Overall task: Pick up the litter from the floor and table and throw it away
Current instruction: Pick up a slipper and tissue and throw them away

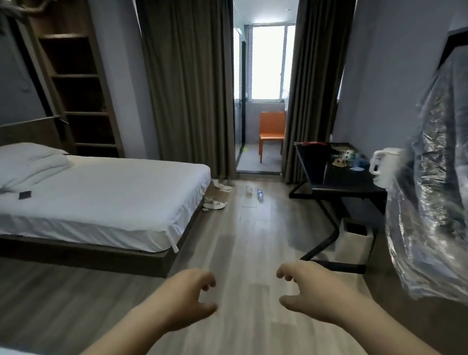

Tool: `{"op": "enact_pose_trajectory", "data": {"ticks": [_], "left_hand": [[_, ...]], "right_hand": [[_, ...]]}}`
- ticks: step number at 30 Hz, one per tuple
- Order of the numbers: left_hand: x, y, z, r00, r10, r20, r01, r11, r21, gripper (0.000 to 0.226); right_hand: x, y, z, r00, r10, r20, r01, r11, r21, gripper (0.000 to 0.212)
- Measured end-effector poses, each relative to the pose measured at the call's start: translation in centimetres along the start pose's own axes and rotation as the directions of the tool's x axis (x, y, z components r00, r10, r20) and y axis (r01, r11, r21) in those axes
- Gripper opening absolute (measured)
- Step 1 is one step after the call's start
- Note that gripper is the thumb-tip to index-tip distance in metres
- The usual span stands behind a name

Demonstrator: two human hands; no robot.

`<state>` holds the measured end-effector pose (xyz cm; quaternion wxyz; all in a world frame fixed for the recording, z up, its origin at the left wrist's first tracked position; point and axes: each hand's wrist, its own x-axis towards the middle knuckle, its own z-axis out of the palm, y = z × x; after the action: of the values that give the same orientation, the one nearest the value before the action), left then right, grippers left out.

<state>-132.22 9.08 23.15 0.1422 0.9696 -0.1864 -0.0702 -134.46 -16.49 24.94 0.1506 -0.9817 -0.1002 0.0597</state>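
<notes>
Both hands are in view low in frame and hold nothing. The left hand point(190, 298) and right hand point(310, 290) are stretched forward side by side, fingers loosely curled, thumbs apart from them. No litter is within reach. The floor litter lies well ahead, at about 12 o'clock from the gap between the hands: a small clear plastic bottle point(260, 195) on the wood floor point(241, 246), with a crumpled white scrap point(248, 189) just beside it at its 10 o'clock. The bottle lies flat, its long axis running roughly 12 to 6, so one end faces the person; which end carries the cap is too small to tell. It sits marginally to the right-hand side of the midline, so I judge the right hand slightly nearer, though either could take it. More white items point(215, 205) lie at 11 o'clock by the foot of the bed point(102, 193); paper or slippers, cannot tell. The table litter point(344, 157), a mixed cluster, sits on the black table point(340, 185) at about 1 o'clock, beyond the right hand and near a white kettle point(381, 165). A pale bin point(353, 236) stands under the table, nearer than any of the litter, at the right hand's 1 o'clock. Judgement: the task is barely started, and the next move is to walk forward towards 12 before any reach.
</notes>
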Motion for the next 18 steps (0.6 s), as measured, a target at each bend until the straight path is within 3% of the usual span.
{"op": "enact_pose_trajectory", "data": {"ticks": [18], "left_hand": [[33.3, -17.1, -6.1, 0.999, 0.042, -0.001, -0.042, 0.999, -0.016, 0.040]], "right_hand": [[36.2, 3.3, -2.3, 0.998, 0.048, 0.042, -0.048, 0.999, -0.008, 0.049]]}}
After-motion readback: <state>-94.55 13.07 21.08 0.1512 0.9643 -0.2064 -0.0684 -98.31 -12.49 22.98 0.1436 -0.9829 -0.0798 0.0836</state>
